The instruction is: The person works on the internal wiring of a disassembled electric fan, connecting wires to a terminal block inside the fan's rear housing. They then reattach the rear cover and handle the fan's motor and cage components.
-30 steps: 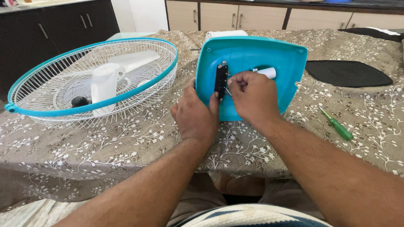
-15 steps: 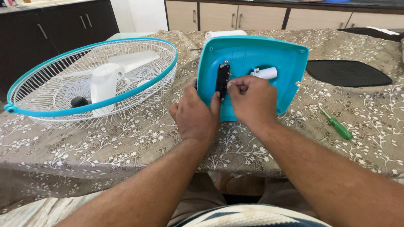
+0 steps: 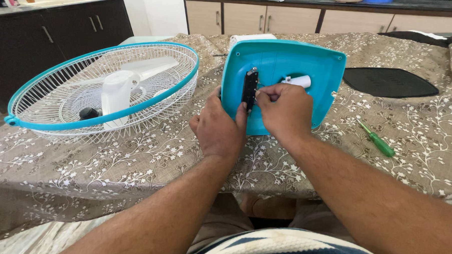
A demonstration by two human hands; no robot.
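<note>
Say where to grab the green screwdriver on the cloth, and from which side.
Probably the handle: the screwdriver lies flat on the tablecloth, thick green handle at the near right end, thin shaft pointing up-left. Come from above, fingers across the handle; nothing lies close around it. The right hand is nearer.

Both my arms are bare all the way up as far as you can see, no sleeves, no watch, no rings or bands on my left hand (image 3: 220,129) or my right hand (image 3: 285,111). Nails look short. Down at the bottom edge there's a bit of my top showing, navy with cream stripes, and probably tan shorts under it, hard to tell though.
</note>
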